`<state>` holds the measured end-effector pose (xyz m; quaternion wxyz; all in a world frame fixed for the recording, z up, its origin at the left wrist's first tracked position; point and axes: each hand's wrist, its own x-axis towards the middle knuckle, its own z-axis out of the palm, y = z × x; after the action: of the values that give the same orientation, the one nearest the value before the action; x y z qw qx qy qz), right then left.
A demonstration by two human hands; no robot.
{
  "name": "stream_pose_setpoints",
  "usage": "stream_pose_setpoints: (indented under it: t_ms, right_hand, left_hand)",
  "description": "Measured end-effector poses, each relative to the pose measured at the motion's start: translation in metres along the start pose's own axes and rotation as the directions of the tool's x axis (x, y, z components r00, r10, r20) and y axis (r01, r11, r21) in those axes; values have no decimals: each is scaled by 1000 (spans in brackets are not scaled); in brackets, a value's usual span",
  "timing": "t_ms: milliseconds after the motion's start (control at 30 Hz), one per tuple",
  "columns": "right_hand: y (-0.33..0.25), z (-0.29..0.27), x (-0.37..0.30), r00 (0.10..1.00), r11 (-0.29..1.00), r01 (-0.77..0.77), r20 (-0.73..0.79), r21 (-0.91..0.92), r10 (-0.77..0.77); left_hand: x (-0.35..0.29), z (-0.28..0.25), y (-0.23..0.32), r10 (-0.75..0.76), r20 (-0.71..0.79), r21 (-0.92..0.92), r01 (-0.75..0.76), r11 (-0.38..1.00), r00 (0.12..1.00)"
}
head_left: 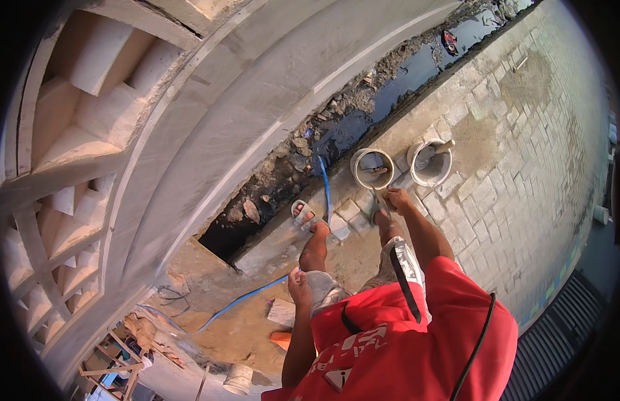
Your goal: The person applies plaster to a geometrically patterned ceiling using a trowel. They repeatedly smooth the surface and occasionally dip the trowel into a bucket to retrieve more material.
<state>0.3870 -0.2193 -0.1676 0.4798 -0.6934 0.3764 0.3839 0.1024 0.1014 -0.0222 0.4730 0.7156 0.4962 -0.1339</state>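
My right hand [398, 199] reaches down beside the rim of a round bucket [355, 172]. Its fingers are closed around a pale, narrow thing [380, 199] that I cannot make out. A dark, wet-looking object [379, 171] lies inside that bucket. Just to the right stands a second bucket [413, 172] with grey residue, and a pale handle-like piece [445, 146] juts over its rim. My left hand [298, 287] hangs by my left thigh with curled fingers. A blue hose [246, 295] passes right by it in the view; whether the fingers grip anything is unclear.
An open drain [403, 83] with dark water and rubble runs between the grey plastered wall [223, 113] and the block paving [517, 194]. A square dark opening [231, 234] lies left of my feet. Another bucket [239, 379] stands at lower left, near scrap wood [119, 367].
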Motion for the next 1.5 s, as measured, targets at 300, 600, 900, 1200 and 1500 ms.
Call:
stream_pose_setpoints:
  t_ms: [300, 600, 900, 1200, 1500]
  right_hand:
    - [11, 54, 216, 975, 714, 121, -52, -690, -215]
    - [63, 71, 247, 929, 611, 352, 183, -709, -322]
    - [-123, 1, -112, 716, 714, 684, 324, -151, -618]
    - [-327, 125, -488, -153, -115, 976, 203, 185, -967]
    - [-454, 237, -694, -423, -445, 887, -166, 128, -891]
  left_hand:
    - [-45, 63, 18, 237, -323, 326, -128, 937, 916]
    - [-30, 52, -12, 197, -379, 391, -36, 920, 904]
    - [54, 25, 2, 225, -244, 347, -132, 929, 943]
    - [62, -81, 49, 202, -298, 2, -211, 978, 933]
    - [62, -184, 34, 60, -450, -169, -150, 974, 891]
